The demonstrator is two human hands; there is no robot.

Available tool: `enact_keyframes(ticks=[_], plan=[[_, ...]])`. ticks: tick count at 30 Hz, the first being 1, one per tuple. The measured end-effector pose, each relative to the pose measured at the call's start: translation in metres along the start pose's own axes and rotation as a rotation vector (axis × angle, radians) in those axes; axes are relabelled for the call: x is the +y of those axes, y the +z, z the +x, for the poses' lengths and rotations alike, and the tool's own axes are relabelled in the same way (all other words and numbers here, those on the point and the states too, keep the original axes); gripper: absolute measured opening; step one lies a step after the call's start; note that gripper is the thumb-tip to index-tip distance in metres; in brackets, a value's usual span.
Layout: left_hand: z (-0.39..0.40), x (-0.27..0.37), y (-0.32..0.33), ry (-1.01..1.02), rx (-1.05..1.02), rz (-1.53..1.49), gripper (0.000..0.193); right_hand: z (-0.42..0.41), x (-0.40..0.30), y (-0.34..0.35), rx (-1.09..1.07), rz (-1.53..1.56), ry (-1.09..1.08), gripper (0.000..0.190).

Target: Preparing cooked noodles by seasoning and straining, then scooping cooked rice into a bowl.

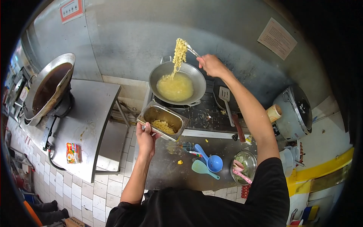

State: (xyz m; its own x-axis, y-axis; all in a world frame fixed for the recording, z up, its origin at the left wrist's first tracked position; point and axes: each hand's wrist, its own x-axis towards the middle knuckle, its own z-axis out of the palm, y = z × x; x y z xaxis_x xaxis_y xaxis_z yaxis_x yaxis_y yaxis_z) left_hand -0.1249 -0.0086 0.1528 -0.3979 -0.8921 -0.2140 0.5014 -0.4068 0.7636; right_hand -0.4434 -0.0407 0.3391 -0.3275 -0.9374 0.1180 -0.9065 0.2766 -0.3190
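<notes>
My right hand [211,65] is closed around metal tongs [193,51], raised above the wok. A hank of yellow noodles [180,54] hangs from the tongs, its lower strands reaching down to the cloudy yellow liquid. That liquid lies in a metal wok [200,82] on the stove. My left hand [146,139] grips the near left edge of a rectangular metal container [181,129], held tilted in front of the wok. Some noodles [164,126] lie inside the container.
A metal spatula [225,95] lies right of the wok. On the near counter are scissors [185,146], a blue ladle [214,163], a green rice paddle [201,167] and a metal bowl [232,159]. A large pot [293,113] stands right; another wok [66,61] and a noodle packet [73,153] are left.
</notes>
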Motion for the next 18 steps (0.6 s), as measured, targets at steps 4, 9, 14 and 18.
enact_keyframes(ticks=[4, 9, 14, 18], plan=[[0.003, -0.010, 0.008, 0.003, 0.008, -0.003, 0.008, -0.015, -0.011, -0.033, 0.022, 0.029, -0.042, 0.046], [0.009, -0.018, 0.014, -0.021, -0.017, 0.030, 0.010, -0.049, -0.034, -0.066, 0.024, 0.050, -0.061, 0.047], [0.017, -0.014, 0.011, 0.028, -0.011, 0.025, 0.008, -0.095, -0.066, -0.074, 0.025, 0.068, -0.138, 0.045], [0.012, 0.000, 0.014, 0.086, 0.052, 0.011, 0.007, -0.132, -0.073, -0.047, -0.057, 0.130, -0.230, 0.040]])
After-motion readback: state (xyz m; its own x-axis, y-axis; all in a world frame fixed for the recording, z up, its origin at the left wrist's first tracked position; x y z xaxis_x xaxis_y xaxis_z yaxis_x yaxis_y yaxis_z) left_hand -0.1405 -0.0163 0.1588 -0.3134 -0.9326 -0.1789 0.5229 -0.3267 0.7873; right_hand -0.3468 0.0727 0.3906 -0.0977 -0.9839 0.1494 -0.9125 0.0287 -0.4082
